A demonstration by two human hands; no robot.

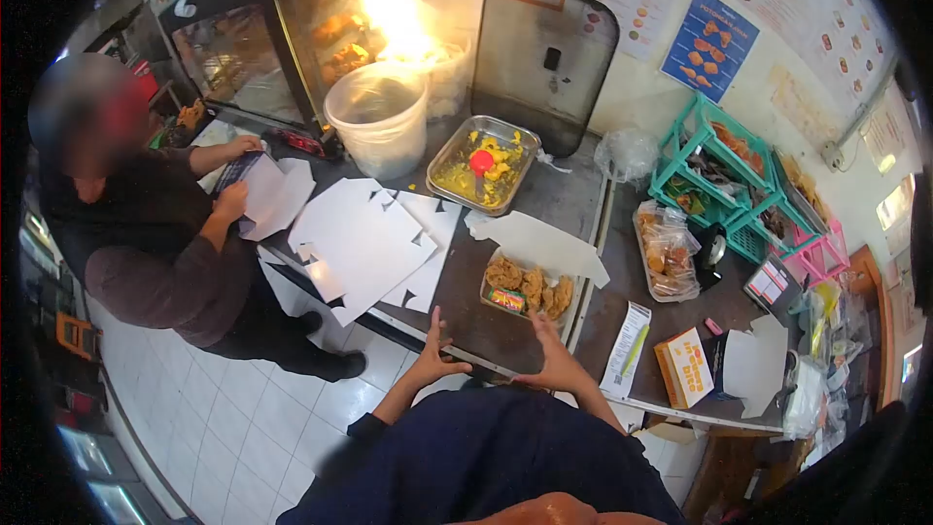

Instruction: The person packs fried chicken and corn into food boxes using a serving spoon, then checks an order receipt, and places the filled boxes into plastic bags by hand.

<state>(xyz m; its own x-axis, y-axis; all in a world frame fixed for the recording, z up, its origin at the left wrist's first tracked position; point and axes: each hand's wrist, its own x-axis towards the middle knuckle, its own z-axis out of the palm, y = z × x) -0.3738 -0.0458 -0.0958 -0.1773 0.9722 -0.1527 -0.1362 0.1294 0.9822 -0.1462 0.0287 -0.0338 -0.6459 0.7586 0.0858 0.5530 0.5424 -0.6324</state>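
Note:
An open paper box [486, 294] of fried chicken [533, 288] stands on the dark counter in front of me, its white lid [544, 245] tipped back. At the box's near left corner lies a colourful sachet [506, 300] on the chicken. My right hand [558, 358] is open, its fingertips just at the near side of the box. Left of it, my left hand [434, 358] is held over the counter's front edge, fingers spread and nothing in them. Flat white box blanks [364, 239] lie stacked to the left.
A metal tray [483, 163] with yellow food and a red round thing stands behind, beside a white bucket [377, 120]. Rightward are bagged food [667, 251], a receipt [625, 348], an orange-white box [684, 367] and green baskets [714, 160]. At left, a person [165, 224] handles white card.

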